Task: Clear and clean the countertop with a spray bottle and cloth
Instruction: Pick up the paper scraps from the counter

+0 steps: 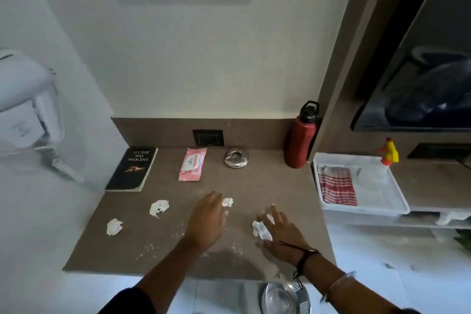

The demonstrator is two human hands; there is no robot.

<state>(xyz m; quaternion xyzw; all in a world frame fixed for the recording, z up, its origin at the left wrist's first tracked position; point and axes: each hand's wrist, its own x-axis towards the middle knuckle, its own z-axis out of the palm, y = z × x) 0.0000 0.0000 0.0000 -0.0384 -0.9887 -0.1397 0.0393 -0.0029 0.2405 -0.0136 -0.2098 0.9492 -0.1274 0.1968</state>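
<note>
The brown countertop (254, 186) carries several crumpled white paper scraps and scattered white crumbs. My left hand (206, 219) lies flat, its fingertips touching one scrap (227, 202). My right hand (285, 234) rests over another scrap (260, 230), fingers spread around it. Two more scraps (159, 208) (114, 226) lie apart to the left. On the right, a white tray (369, 210) holds a red-and-white striped cloth (337, 186). A spray bottle with a yellow head (388, 154) stands at the tray's far corner.
Along the back wall lie a black book (132, 169), a pink wipes pack (192, 164), a shiny metal dish (236, 158) and a red water bottle (300, 140). A metal bin (283, 298) sits below the counter's front edge.
</note>
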